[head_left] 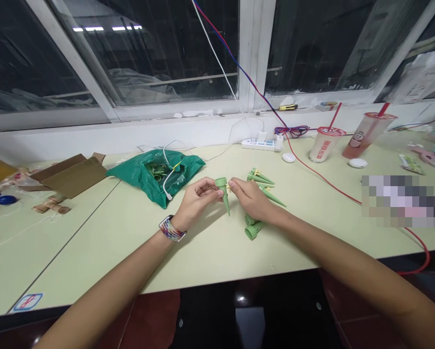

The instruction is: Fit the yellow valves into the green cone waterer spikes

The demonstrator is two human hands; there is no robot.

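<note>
My left hand [200,199] is closed around a green plastic watering spike [223,188], held upright with its cone tip pointing down above the table. At the spike's side, my right hand [252,196] pinches a small pale-yellow valve [228,188], mostly covered by the fingertips. Just past my right hand lie more green spikes [273,196] with yellow valves fitted. Under my right wrist, other green spikes [251,231] lie with their round open ends facing left; the wrist hides the rest of them.
A green plastic bag [130,172] lies open to the left, a white cable across it. Behind are a power strip [261,144] and two drink cups [325,145] [368,135]. A red cable [330,182] crosses the right side. Cardboard [75,177] and wooden pieces [52,205] lie far left.
</note>
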